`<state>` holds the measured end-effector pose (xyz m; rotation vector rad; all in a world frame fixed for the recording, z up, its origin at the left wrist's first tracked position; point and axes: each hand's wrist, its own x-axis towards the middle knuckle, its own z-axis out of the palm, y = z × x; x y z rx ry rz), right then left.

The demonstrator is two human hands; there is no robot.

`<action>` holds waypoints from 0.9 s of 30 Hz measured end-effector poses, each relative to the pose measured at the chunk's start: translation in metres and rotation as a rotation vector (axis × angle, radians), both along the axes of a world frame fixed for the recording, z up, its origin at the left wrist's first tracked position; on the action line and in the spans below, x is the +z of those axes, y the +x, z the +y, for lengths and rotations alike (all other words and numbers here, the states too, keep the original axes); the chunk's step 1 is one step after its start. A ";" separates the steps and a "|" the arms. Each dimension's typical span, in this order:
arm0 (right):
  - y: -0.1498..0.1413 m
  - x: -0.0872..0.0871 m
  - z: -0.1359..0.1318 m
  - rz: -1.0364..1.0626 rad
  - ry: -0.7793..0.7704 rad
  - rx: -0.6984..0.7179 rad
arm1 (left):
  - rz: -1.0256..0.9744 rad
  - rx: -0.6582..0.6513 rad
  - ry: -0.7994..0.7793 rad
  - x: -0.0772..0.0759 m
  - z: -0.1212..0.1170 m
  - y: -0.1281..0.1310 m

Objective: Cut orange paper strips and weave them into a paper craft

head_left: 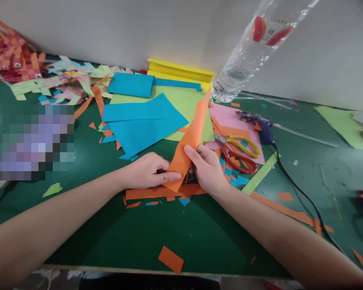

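Observation:
Between my two hands an orange paper strip (190,139) is held up at a slant, its narrow tip pointing away from me. My left hand (149,171) pinches its lower end, thumb on top. A little higher, my right hand (207,165) grips the strip's right edge with thumb and fingers. Under my hands lies a long orange strip (166,191) on the green table (109,237). Blue paper sheets (139,125) rest just beyond, on a light green sheet (181,92). Scissors (238,151) with red and yellow handles lie right of my right hand.
A water bottle (248,56) stands at the back near a folded yellow paper (181,72). A glue gun (263,127) with a black cord lies on the right. Woven paper pieces (15,56) pile up at back left. A blurred-out object (33,141) is at left; paper scraps are scattered around.

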<state>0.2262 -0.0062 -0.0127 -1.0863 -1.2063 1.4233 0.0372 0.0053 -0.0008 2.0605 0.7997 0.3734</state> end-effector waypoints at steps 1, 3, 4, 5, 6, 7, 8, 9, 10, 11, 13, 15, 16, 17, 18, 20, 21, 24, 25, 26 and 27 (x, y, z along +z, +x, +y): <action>0.000 0.000 0.000 -0.001 0.001 0.004 | -0.002 0.002 0.001 0.000 0.000 0.000; 0.000 0.001 0.000 -0.014 0.006 0.013 | -0.012 0.010 -0.003 0.000 -0.001 0.000; 0.000 0.001 -0.001 -0.022 0.010 0.020 | -0.015 0.015 -0.010 0.001 -0.001 0.000; 0.000 0.002 -0.001 -0.029 0.014 0.029 | -0.016 0.019 -0.018 0.001 -0.001 0.000; 0.000 0.003 -0.001 -0.032 0.019 0.040 | -0.013 0.022 -0.027 0.001 -0.001 0.000; 0.000 0.004 -0.001 -0.032 0.024 0.051 | -0.011 0.024 -0.034 0.001 -0.001 0.000; 0.000 0.005 -0.002 -0.032 0.027 0.062 | -0.007 0.025 -0.040 0.001 -0.002 0.000; 0.000 0.006 -0.002 -0.032 0.030 0.068 | -0.005 0.027 -0.043 0.001 -0.002 0.000; 0.000 0.007 -0.002 -0.036 0.030 0.072 | -0.004 0.027 -0.041 0.001 -0.001 0.000; -0.001 0.009 -0.003 -0.044 0.030 0.074 | -0.004 0.027 -0.035 0.001 -0.001 0.000; -0.002 0.012 -0.003 -0.066 0.028 0.071 | -0.012 0.026 -0.018 0.000 -0.001 -0.001; -0.003 0.013 -0.004 -0.086 0.021 0.074 | -0.022 0.021 -0.013 0.000 -0.001 -0.001; -0.004 0.014 -0.004 -0.093 0.012 0.077 | -0.026 0.022 -0.019 0.000 -0.001 -0.001; -0.004 0.014 -0.004 -0.099 0.002 0.077 | -0.032 0.025 -0.028 0.000 -0.001 -0.001; -0.004 0.014 -0.004 -0.104 -0.007 0.076 | -0.039 0.028 -0.038 0.000 -0.001 -0.001; -0.003 0.012 -0.004 -0.111 -0.012 0.072 | -0.061 0.034 -0.051 0.002 -0.002 -0.001; -0.003 0.012 -0.004 -0.113 -0.008 0.070 | -0.075 0.034 -0.058 0.003 -0.002 0.000; -0.002 0.011 -0.004 -0.121 0.001 0.068 | -0.102 0.032 -0.074 0.005 -0.003 0.001; -0.002 0.012 -0.004 -0.121 0.001 0.067 | -0.105 0.031 -0.078 0.006 -0.003 0.001; -0.002 0.012 -0.004 -0.122 -0.001 0.065 | -0.106 0.029 -0.080 0.006 -0.003 0.001; -0.002 0.012 -0.004 -0.122 -0.003 0.064 | -0.106 0.027 -0.082 0.006 -0.003 0.001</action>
